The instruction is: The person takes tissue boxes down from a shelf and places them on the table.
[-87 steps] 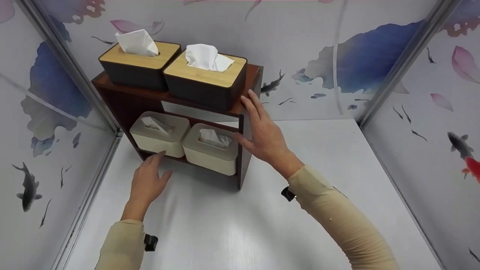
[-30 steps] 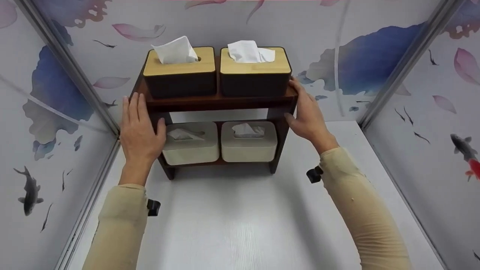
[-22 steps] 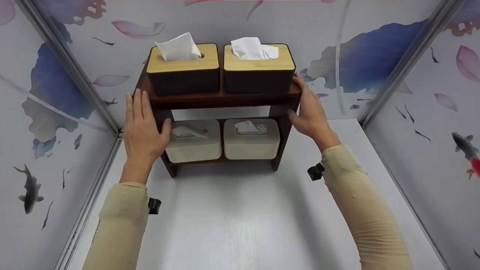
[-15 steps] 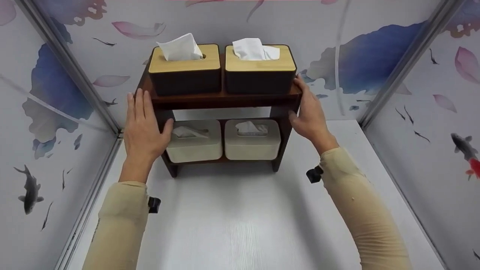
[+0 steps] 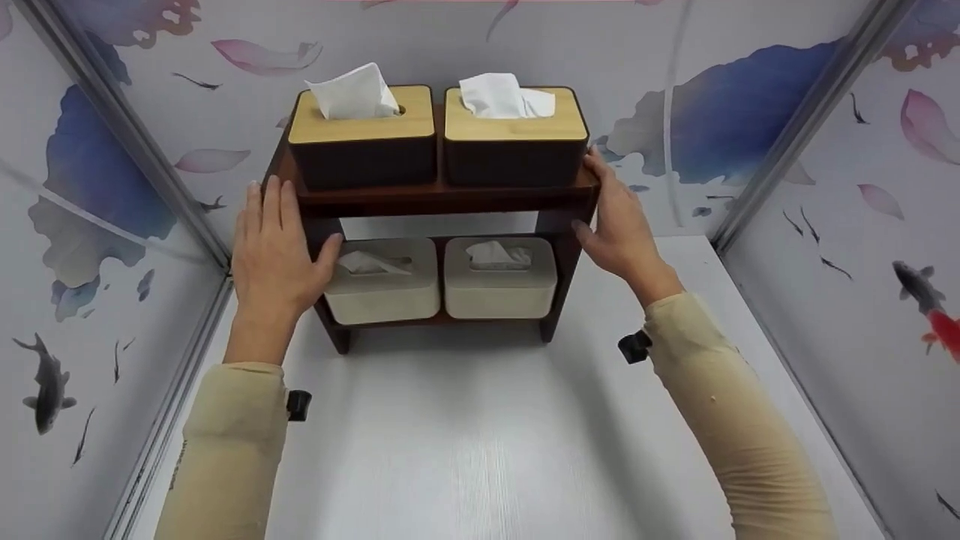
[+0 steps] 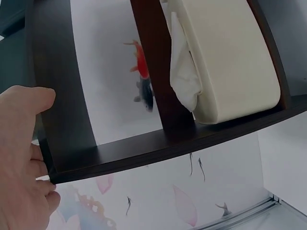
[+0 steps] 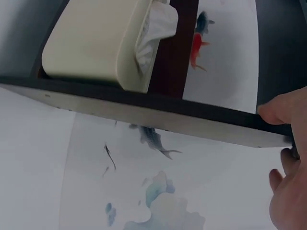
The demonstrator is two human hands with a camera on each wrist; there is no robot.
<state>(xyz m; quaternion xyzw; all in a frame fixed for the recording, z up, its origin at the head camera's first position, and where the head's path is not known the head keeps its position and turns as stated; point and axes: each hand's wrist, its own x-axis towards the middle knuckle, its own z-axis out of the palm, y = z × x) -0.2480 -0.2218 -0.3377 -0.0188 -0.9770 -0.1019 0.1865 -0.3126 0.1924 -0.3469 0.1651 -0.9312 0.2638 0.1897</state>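
A dark brown two-tier shelf [image 5: 450, 196] stands upright near the back wall. Two black tissue boxes with wooden lids, a left one [image 5: 360, 161] and a right one [image 5: 517, 161], sit on its top board. Below them are two cream tissue boxes, one on the left [image 5: 386, 300] and one on the right [image 5: 501, 298]. My left hand [image 5: 274, 259] lies along the shelf's left side, fingers straight and thumb spread toward the front. On the opposite side my right hand [image 5: 621, 229] grips the upper side panel, thumb at its front edge and fingers outside.
The white tabletop [image 5: 450, 435] reaches from the shelf toward me. Printed wall panels close in the back [image 5: 420, 37], the left [image 5: 90, 315] and the right [image 5: 847, 300], with metal profiles at the corners. White tissues stick out of all the boxes.
The shelf, angled and farther left at first, has turned to face me squarely and shifted right. My left hand rose from low in front to its left side. The last half second shows little movement.
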